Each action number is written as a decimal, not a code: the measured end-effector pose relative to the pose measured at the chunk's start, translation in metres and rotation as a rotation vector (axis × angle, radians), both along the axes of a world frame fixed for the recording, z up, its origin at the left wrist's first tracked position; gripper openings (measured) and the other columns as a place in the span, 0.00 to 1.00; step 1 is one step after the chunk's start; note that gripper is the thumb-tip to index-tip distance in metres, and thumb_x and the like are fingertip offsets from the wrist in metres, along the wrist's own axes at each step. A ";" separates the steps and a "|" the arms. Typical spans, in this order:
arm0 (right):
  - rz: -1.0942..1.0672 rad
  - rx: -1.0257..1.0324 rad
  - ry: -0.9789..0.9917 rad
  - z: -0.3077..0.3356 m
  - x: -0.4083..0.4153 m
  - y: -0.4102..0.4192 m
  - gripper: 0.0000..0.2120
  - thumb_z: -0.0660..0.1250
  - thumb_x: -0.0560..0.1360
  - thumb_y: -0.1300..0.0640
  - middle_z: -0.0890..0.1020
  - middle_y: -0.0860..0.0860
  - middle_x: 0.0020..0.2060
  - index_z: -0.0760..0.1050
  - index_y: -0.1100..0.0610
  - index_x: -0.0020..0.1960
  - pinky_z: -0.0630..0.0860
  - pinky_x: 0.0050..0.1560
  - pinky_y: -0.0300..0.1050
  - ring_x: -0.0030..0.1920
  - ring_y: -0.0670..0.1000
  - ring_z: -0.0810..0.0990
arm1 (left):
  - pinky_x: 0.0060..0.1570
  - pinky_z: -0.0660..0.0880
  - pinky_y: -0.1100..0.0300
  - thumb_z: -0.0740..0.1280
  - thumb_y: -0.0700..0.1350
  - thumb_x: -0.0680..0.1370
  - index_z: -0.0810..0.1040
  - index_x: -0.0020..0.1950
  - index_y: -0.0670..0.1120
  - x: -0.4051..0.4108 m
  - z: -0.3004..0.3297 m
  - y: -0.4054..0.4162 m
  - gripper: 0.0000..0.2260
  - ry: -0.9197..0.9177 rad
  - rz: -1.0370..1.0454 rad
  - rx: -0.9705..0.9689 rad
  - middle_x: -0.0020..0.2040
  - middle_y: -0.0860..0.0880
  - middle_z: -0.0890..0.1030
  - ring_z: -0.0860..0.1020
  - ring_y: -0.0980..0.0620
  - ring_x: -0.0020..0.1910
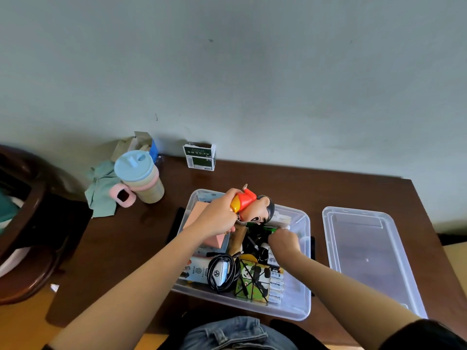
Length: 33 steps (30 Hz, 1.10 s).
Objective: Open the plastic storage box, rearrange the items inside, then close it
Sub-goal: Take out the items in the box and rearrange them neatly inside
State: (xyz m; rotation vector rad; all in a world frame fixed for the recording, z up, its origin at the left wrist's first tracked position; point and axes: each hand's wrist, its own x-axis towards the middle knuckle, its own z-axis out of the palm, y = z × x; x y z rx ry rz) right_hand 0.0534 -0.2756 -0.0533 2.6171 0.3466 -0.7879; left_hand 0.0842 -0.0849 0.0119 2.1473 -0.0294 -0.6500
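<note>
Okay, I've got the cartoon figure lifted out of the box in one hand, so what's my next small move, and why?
Probably set the cartoon figure down into a free spot in the storage box. Your left hand holds it above the clutter, your right hand is down among the items, and the lid lies off to the side.

One open storage box (300, 248), one lid (369, 258), one toy figure (252, 207), two hands, one cup (141, 176), one cloth (101, 190), two cartons.
</note>
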 end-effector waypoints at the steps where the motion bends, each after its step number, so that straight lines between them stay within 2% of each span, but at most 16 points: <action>1: 0.000 0.028 0.011 0.000 0.002 -0.002 0.17 0.60 0.74 0.73 0.77 0.58 0.58 0.76 0.62 0.59 0.77 0.43 0.44 0.55 0.55 0.80 | 0.32 0.80 0.58 0.59 0.36 0.75 0.63 0.60 0.62 0.000 0.000 0.000 0.23 -0.001 -0.002 0.001 0.42 0.49 0.78 0.81 0.55 0.30; 5: 0.043 0.093 0.033 0.002 0.003 -0.003 0.16 0.60 0.73 0.75 0.78 0.58 0.55 0.77 0.62 0.55 0.77 0.45 0.44 0.53 0.56 0.80 | 0.35 0.80 0.56 0.58 0.36 0.75 0.63 0.63 0.60 0.000 -0.001 -0.001 0.23 -0.008 0.000 0.011 0.41 0.51 0.77 0.81 0.54 0.30; 9: 0.100 0.023 0.025 0.004 0.000 0.002 0.14 0.61 0.73 0.73 0.81 0.53 0.51 0.78 0.59 0.52 0.72 0.40 0.40 0.51 0.52 0.81 | 0.36 0.80 0.55 0.59 0.36 0.75 0.63 0.65 0.59 -0.002 0.001 0.000 0.24 -0.016 -0.007 0.022 0.40 0.51 0.77 0.81 0.54 0.31; 11: 0.101 -0.012 0.002 0.005 -0.001 0.001 0.14 0.61 0.74 0.71 0.81 0.53 0.53 0.77 0.58 0.54 0.71 0.40 0.40 0.54 0.52 0.79 | 0.37 0.81 0.54 0.59 0.36 0.76 0.63 0.65 0.58 -0.004 0.003 0.000 0.23 -0.014 -0.016 0.025 0.42 0.51 0.77 0.81 0.53 0.32; 15: 0.050 -0.045 -0.012 0.013 -0.006 -0.004 0.14 0.62 0.76 0.62 0.74 0.56 0.60 0.76 0.56 0.61 0.72 0.48 0.42 0.62 0.54 0.71 | 0.39 0.81 0.52 0.60 0.36 0.76 0.63 0.66 0.58 -0.006 0.004 0.000 0.23 -0.025 -0.029 0.037 0.44 0.52 0.77 0.82 0.53 0.33; 17: 0.057 -0.072 0.030 0.016 -0.011 -0.005 0.12 0.64 0.76 0.62 0.76 0.55 0.57 0.77 0.55 0.58 0.71 0.43 0.39 0.58 0.52 0.74 | 0.39 0.81 0.52 0.60 0.36 0.76 0.63 0.66 0.58 -0.006 0.004 -0.001 0.23 -0.025 -0.032 0.039 0.45 0.52 0.76 0.82 0.53 0.33; 19: 0.033 -0.071 0.098 0.014 -0.017 -0.004 0.12 0.63 0.74 0.66 0.79 0.52 0.53 0.78 0.56 0.55 0.66 0.33 0.36 0.53 0.50 0.78 | 0.39 0.81 0.53 0.60 0.36 0.76 0.63 0.66 0.57 -0.006 0.005 -0.001 0.23 -0.025 -0.033 0.040 0.44 0.52 0.77 0.82 0.53 0.33; 21: -0.003 -0.065 0.148 0.010 -0.022 0.000 0.13 0.63 0.73 0.69 0.80 0.50 0.51 0.78 0.57 0.54 0.66 0.33 0.37 0.51 0.50 0.80 | 0.40 0.81 0.52 0.60 0.36 0.76 0.63 0.66 0.57 -0.006 0.005 -0.001 0.24 -0.025 -0.034 0.042 0.43 0.51 0.77 0.82 0.53 0.33; 24: -0.007 -0.102 0.151 0.006 -0.028 0.006 0.09 0.63 0.73 0.68 0.75 0.48 0.36 0.75 0.55 0.44 0.63 0.30 0.37 0.37 0.46 0.74 | 0.40 0.81 0.51 0.61 0.36 0.76 0.63 0.67 0.56 -0.007 0.006 0.000 0.24 -0.022 -0.035 0.039 0.45 0.51 0.77 0.82 0.52 0.34; 25: -0.001 -0.119 0.141 0.004 -0.030 0.007 0.08 0.62 0.73 0.67 0.72 0.48 0.34 0.74 0.55 0.42 0.63 0.29 0.36 0.36 0.46 0.73 | 0.40 0.81 0.51 0.61 0.36 0.76 0.63 0.67 0.56 -0.008 0.006 0.000 0.24 -0.022 -0.037 0.039 0.45 0.51 0.77 0.82 0.52 0.34; 29: 0.010 -0.095 0.079 -0.006 -0.031 0.003 0.12 0.63 0.74 0.68 0.79 0.52 0.50 0.78 0.58 0.53 0.72 0.40 0.39 0.52 0.51 0.79 | 0.39 0.81 0.51 0.61 0.36 0.76 0.63 0.67 0.57 -0.008 0.006 0.000 0.24 -0.024 -0.040 0.042 0.49 0.50 0.76 0.82 0.52 0.34; 33: -0.029 -0.021 0.100 -0.007 -0.028 -0.002 0.15 0.62 0.72 0.71 0.79 0.50 0.43 0.78 0.58 0.53 0.69 0.36 0.40 0.49 0.51 0.81 | 0.40 0.81 0.50 0.61 0.36 0.76 0.63 0.66 0.57 -0.007 0.006 0.000 0.24 -0.027 -0.049 0.047 0.48 0.51 0.77 0.82 0.52 0.34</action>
